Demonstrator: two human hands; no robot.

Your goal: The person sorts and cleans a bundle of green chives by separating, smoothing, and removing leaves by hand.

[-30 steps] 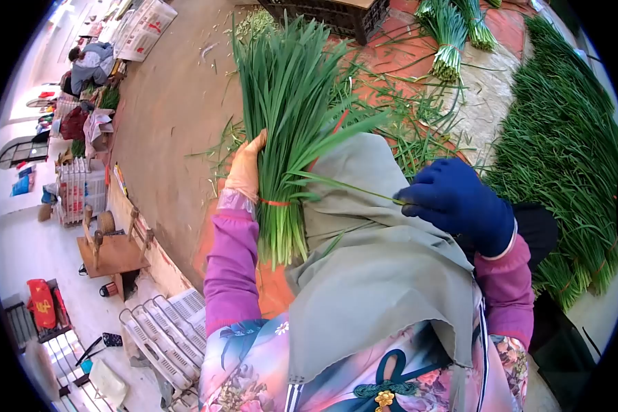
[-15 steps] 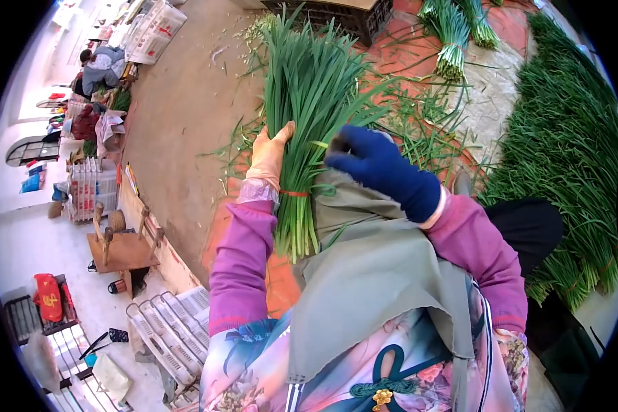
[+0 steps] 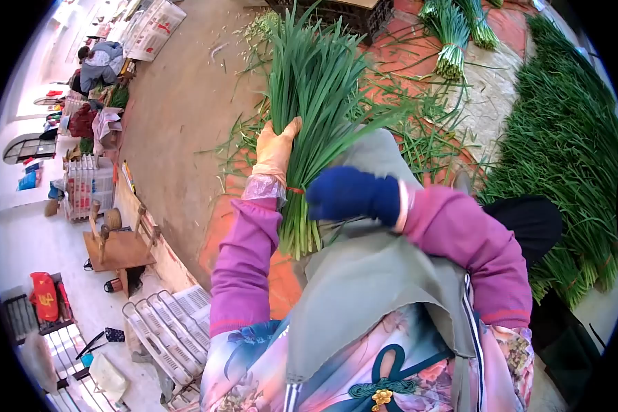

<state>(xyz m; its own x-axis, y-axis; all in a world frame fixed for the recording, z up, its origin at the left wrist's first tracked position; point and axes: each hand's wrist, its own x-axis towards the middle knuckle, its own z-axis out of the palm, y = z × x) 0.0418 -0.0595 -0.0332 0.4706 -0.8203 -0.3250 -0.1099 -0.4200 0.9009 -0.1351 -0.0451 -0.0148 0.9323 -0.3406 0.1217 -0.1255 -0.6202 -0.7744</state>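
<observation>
My left hand (image 3: 276, 151), in a pale orange glove, is closed around a bunch of long green chives (image 3: 316, 89). The leaves point away from me and the pale stem ends toward my lap. A red band (image 3: 295, 190) circles the stems below that hand. My right hand (image 3: 353, 196), in a dark blue glove, is at the right side of the bunch beside the band. It is smeared by motion and its fingertips are hidden, so I cannot make out its grip. Beneath it, a grey-green apron (image 3: 378, 275) covers my lap.
A large heap of chives (image 3: 570, 165) lies at the right. Tied bunches (image 3: 452, 58) rest at the top, near a dark crate (image 3: 364, 20). Loose leaf scraps (image 3: 429, 137) litter the red ground sheet. At left are a wooden stool (image 3: 117, 248), white plastic crates (image 3: 168, 336) and a distant person (image 3: 103, 62).
My right hand has moved left and toward me, from beside the leaves down to the band. My left hand still holds the chives, which have shifted slightly right.
</observation>
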